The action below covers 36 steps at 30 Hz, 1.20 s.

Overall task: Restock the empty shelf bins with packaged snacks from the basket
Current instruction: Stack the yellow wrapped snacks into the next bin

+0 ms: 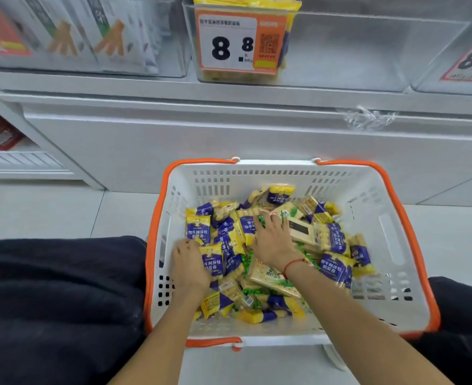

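Observation:
A white basket (368, 245) with orange handles stands on the floor between my knees. It holds several yellow-and-purple snack packets (333, 266) and some pale cracker packs with green print (268, 282). My left hand (189, 266) lies on the left side of the pile, fingers curled round a yellow-and-purple packet (212, 261). My right hand (271, 240) reaches into the middle of the pile with fingers spread flat over the packets; its fingertips are partly buried. Above, a clear shelf bin (340, 51) holds only a few yellow packs behind its price tag (229, 43).
A white shelf base (229, 140) runs behind the basket. The bin at the upper left (76, 31) is filled with white boxed snacks. Another clear bin with a price tag (471, 62) sits at the upper right. Pale tiled floor (62, 209) surrounds the basket.

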Tool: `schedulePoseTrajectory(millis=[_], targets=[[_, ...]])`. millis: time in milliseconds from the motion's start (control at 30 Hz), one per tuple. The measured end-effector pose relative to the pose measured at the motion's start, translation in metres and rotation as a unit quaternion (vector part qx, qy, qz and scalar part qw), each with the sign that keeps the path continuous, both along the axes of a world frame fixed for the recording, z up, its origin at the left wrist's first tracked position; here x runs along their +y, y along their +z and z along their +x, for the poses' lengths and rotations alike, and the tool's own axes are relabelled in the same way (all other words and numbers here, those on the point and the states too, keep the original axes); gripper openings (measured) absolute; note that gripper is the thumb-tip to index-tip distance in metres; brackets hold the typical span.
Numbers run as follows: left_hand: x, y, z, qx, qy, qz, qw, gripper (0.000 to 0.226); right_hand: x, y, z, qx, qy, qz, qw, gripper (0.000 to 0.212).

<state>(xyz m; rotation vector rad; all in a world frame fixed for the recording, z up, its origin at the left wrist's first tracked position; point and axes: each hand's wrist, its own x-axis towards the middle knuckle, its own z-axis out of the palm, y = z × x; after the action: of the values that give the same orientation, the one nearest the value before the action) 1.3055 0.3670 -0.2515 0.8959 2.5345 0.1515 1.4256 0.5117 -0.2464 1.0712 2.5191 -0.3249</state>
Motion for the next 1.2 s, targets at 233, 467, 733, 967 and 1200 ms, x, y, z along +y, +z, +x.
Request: schedulePoseTrajectory(millis=[233, 467, 733, 967, 1200], targets=[[0.001, 0.004, 0.007, -0.083, 0.052, 0.098, 0.990, 0.046, -0.017, 0.002, 0.028, 0.056, -0.003, -0.002, 0.998, 0.061], [0.020, 0.011, -0.005, -0.290, 0.306, 0.226, 0.878, 0.044, -0.029, 0.009, 0.016, 0.045, -0.226, -0.024, 0.973, 0.076], [0.037, 0.027, -0.013, -0.482, 0.336, 0.281, 0.759, 0.065, 0.001, 0.015, 0.012, 0.146, -0.335, -0.254, 0.895, 0.046], [0.054, 0.056, -0.004, -0.464, 0.263, 0.322, 0.782, 0.049, 0.045, 0.087, 0.055, 0.246, -0.240, -0.260, 0.902, 0.043], [0.072, 0.090, 0.010, -0.417, 0.160, 0.279, 0.850, 0.032, 0.055, 0.146, 0.071, 0.194, -0.089, -0.311, 0.926, 0.031]])
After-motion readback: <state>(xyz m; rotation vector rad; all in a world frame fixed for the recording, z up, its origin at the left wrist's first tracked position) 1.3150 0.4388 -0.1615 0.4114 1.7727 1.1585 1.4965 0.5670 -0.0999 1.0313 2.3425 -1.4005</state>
